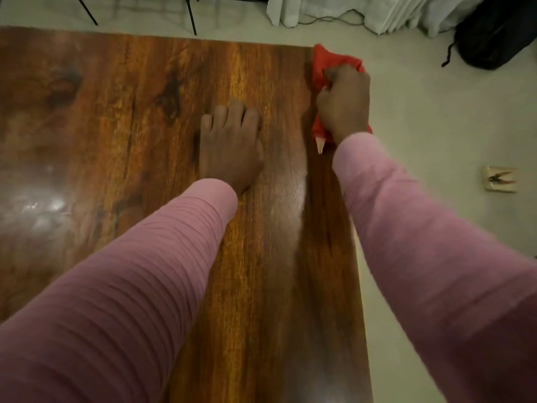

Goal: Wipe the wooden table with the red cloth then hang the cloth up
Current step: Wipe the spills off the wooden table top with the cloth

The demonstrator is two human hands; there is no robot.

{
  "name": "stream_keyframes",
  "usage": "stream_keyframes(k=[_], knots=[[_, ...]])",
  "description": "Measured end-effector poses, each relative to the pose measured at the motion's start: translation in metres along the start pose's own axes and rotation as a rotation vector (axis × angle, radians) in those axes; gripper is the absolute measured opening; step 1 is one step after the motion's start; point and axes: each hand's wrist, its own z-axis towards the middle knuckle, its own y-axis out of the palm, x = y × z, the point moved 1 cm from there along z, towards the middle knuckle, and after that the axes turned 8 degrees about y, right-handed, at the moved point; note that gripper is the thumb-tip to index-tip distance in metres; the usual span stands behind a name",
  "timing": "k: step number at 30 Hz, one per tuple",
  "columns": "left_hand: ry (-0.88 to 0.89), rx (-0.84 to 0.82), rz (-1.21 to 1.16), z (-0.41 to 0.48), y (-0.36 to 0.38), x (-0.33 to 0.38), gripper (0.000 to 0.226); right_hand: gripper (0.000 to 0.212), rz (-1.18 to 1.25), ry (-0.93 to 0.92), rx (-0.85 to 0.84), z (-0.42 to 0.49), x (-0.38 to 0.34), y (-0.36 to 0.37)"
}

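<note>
Glossy reddish-brown wooden table, knotted grain, glare at left | on it: left hand resting near centre; crumpled red cloth at far right corner, gripped by right hand | pale floor alongside: black bag, small cream card

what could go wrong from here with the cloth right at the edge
1. The right hand grips the cloth bunched up at the right edge of the table, partly past it, so the next stroke may slip off the edge.
2. Bunched like this, the cloth may wipe only a narrow strip.
3. The left hand rests on the table and might leave marks on the top.
</note>
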Motion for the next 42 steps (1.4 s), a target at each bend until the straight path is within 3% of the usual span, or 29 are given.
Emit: stream_keyframes(k=[6,14,32,38,42], knots=[[0.029,0.015,-0.031,-0.033,-0.009,0.006,0.030,0.023,-0.045,-0.073,0.028,-0.043,0.021,-0.002],[0.051,-0.037,-0.079,-0.085,-0.026,0.019,0.026,0.043,-0.104,-0.073,0.024,-0.141,0.051,-0.015],[0.108,-0.043,-0.179,-0.198,-0.059,0.048,0.028,0.038,-0.020,0.011,0.009,-0.344,0.110,-0.049],[0.091,-0.044,-0.168,-0.236,-0.067,0.059,0.017,0.038,-0.023,0.020,0.019,-0.405,0.131,-0.055],[0.076,-0.059,-0.185,-0.263,-0.081,0.074,0.024,0.038,-0.034,0.019,0.014,-0.437,0.141,-0.062]])
